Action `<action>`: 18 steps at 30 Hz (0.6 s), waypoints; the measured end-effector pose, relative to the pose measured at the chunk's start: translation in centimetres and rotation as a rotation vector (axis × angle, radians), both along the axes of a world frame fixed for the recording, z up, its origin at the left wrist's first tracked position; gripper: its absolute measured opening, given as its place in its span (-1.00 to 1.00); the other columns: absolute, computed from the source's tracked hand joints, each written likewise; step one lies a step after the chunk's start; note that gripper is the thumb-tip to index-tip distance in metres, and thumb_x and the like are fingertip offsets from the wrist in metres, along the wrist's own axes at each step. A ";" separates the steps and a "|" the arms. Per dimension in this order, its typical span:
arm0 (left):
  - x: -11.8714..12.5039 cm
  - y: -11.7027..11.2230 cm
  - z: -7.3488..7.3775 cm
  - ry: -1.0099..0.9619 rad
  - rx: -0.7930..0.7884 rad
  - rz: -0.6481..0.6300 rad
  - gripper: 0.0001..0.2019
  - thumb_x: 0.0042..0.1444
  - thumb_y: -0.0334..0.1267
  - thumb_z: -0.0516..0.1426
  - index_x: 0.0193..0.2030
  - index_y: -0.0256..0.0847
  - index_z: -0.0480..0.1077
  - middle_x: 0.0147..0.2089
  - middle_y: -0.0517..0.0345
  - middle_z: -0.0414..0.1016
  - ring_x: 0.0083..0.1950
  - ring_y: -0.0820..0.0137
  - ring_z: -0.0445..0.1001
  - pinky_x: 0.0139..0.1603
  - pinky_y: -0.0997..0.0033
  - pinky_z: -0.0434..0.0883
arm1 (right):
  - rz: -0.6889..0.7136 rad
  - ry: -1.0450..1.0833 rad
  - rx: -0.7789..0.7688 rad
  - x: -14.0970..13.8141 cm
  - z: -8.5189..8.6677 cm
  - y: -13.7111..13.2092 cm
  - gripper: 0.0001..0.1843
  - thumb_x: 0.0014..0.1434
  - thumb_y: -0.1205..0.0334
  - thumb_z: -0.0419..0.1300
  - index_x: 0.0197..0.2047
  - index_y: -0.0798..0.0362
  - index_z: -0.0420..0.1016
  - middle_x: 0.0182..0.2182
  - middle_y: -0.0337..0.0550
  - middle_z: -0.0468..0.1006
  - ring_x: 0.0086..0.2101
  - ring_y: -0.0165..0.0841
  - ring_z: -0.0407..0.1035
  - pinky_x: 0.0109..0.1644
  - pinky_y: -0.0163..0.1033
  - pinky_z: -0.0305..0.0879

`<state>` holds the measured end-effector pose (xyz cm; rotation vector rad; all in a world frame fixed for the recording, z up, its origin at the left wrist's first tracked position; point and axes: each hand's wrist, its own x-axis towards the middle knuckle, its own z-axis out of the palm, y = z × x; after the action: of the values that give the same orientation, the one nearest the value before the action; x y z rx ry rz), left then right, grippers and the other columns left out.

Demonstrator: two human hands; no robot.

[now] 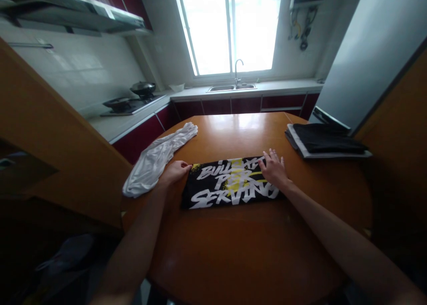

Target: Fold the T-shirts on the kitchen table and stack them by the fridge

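Note:
A black T-shirt (pixel 213 187) with white lettering and yellow print lies folded into a flat rectangle on the wooden table (pixel 233 242). At its far left corner, my left hand (pixel 176 170) pinches the edge of the cloth between thumb and fingers. My right hand (pixel 274 168) rests flat on the shirt's right end with the fingers spread. Part of the print is covered by that hand.
To the left lies a crumpled white garment (pixel 150 162). Folded dark and light clothes (pixel 327 140) are stacked at the table's right edge. Beyond the table stand a counter with a sink (pixel 230 88), a stove with pans (pixel 143 88), and a fridge (pixel 360 60).

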<state>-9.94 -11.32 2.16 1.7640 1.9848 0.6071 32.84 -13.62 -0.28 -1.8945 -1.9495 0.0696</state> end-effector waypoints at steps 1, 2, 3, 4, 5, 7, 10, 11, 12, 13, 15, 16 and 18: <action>-0.3 0.0 -0.1 -0.062 -0.043 -0.004 -0.61 -0.08 0.10 0.32 -0.36 -0.25 0.59 -0.37 0.01 0.61 -0.35 0.22 0.53 -0.39 0.42 0.33 | 0.006 0.003 0.006 -0.1 0.1 -0.1 -0.35 0.42 -0.02 -0.15 0.41 0.18 0.19 0.44 0.20 0.04 0.42 -0.04 -0.13 0.41 0.23 -0.18; -0.5 0.0 -0.2 -0.114 -0.084 -0.008 -0.57 -0.16 0.13 0.35 -0.41 -0.26 0.58 -0.45 0.04 0.57 -0.43 0.27 0.47 -0.46 0.43 0.27 | 0.010 0.004 0.014 -0.2 0.1 -0.2 -0.35 0.42 -0.01 -0.14 0.41 0.18 0.20 0.44 0.21 0.05 0.41 -0.04 -0.13 0.41 0.22 -0.17; -0.5 -0.1 -0.2 -0.153 -0.121 -0.006 -0.54 -0.23 0.15 0.38 -0.44 -0.28 0.58 -0.52 0.07 0.52 -0.50 0.32 0.40 -0.51 0.43 0.20 | 0.011 0.006 0.022 -0.2 0.2 -0.3 -0.36 0.42 -0.01 -0.13 0.41 0.18 0.21 0.43 0.21 0.06 0.41 -0.03 -0.12 0.41 0.22 -0.17; -0.4 -0.1 -0.2 -0.181 -0.150 0.001 -0.52 -0.28 0.15 0.40 -0.45 -0.29 0.58 -0.57 0.10 0.48 -0.55 0.36 0.34 -0.54 0.44 0.15 | 0.011 0.008 0.029 -0.3 0.2 -0.4 -0.37 0.42 0.00 -0.12 0.40 0.18 0.22 0.43 0.21 0.07 0.41 -0.03 -0.12 0.41 0.22 -0.17; -0.3 -0.2 -0.2 -0.203 -0.165 0.013 -0.52 -0.33 0.13 0.42 -0.47 -0.30 0.58 -0.61 0.13 0.44 -0.58 0.39 0.29 -0.56 0.45 0.10 | 0.012 0.009 0.035 -0.4 0.3 -0.5 -0.38 0.41 0.01 -0.11 0.39 0.17 0.23 0.43 0.21 0.08 0.41 -0.03 -0.11 0.41 0.22 -0.17; 0.0 -0.3 0.0 -0.238 -0.168 0.030 -0.55 -0.40 0.06 0.44 -0.48 -0.29 0.57 -0.63 0.17 0.42 -0.58 0.42 0.26 -0.56 0.46 0.06 | 0.022 0.010 0.050 -0.6 0.5 -0.7 -0.40 0.41 0.02 -0.09 0.38 0.17 0.26 0.42 0.20 0.11 0.40 -0.02 -0.10 0.40 0.21 -0.16; 0.6 -0.3 0.1 -0.259 -0.137 0.023 -0.63 -0.46 -0.06 0.46 -0.54 -0.26 0.54 -0.58 0.16 0.47 -0.52 0.39 0.32 -0.53 0.47 0.09 | 0.055 -0.003 0.075 -0.9 0.8 -1.1 -0.42 0.40 0.05 -0.07 0.35 0.17 0.30 0.41 0.21 0.11 0.40 -0.02 -0.09 0.40 0.19 -0.15; 0.8 -0.4 0.1 -0.254 -0.129 0.015 -0.65 -0.46 -0.09 0.45 -0.56 -0.26 0.53 -0.57 0.15 0.48 -0.50 0.38 0.34 -0.52 0.47 0.11 | 0.065 -0.007 0.082 -1.0 0.9 -1.2 -0.43 0.39 0.06 -0.06 0.34 0.17 0.31 0.42 0.21 0.11 0.40 -0.02 -0.08 0.41 0.19 -0.14; 1.0 -0.4 0.1 -0.246 -0.125 0.007 -0.66 -0.46 -0.11 0.45 -0.57 -0.26 0.51 -0.56 0.14 0.48 -0.48 0.36 0.36 -0.50 0.47 0.13 | 0.073 -0.008 0.088 -1.1 0.9 -1.3 -0.43 0.39 0.06 -0.06 0.33 0.17 0.32 0.42 0.21 0.10 0.39 -0.02 -0.07 0.41 0.18 -0.14; 1.2 -0.4 0.1 -0.241 -0.123 -0.002 -0.67 -0.46 -0.12 0.44 -0.57 -0.26 0.50 -0.56 0.14 0.47 -0.47 0.35 0.37 -0.49 0.46 0.15 | 0.079 -0.007 0.094 -1.2 1.0 -1.4 -0.44 0.39 0.07 -0.05 0.32 0.17 0.33 0.41 0.21 0.11 0.39 -0.02 -0.05 0.41 0.17 -0.14; 1.5 -0.4 0.0 -0.252 -0.110 -0.026 -0.68 -0.43 -0.13 0.42 -0.55 -0.26 0.48 -0.54 0.14 0.47 -0.45 0.34 0.39 -0.46 0.46 0.20 | 0.089 0.002 0.109 -1.3 1.1 -1.5 -0.46 0.39 0.08 -0.04 0.31 0.17 0.35 0.41 0.21 0.13 0.38 -0.03 -0.02 0.41 0.14 -0.12; 1.7 -0.4 -0.1 -0.263 -0.099 -0.041 -0.68 -0.41 -0.14 0.41 -0.54 -0.25 0.47 -0.52 0.15 0.47 -0.44 0.34 0.40 -0.45 0.47 0.22 | 0.094 0.009 0.117 -1.4 1.1 -1.6 -0.46 0.39 0.09 -0.04 0.30 0.18 0.36 0.40 0.21 0.14 0.38 -0.04 -0.02 0.41 0.13 -0.10; 2.0 -0.5 -0.2 -0.273 -0.066 -0.065 -0.69 -0.37 -0.16 0.39 -0.51 -0.24 0.43 -0.51 0.17 0.46 -0.43 0.35 0.40 -0.43 0.47 0.24 | 0.104 0.028 0.136 -1.5 1.2 -1.6 -0.48 0.38 0.10 -0.04 0.28 0.18 0.38 0.39 0.20 0.17 0.37 -0.05 0.00 0.40 0.11 -0.08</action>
<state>-7.92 -11.85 1.99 1.6043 1.7361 0.7106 31.35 -15.23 0.91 -1.6971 -1.9813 -0.0060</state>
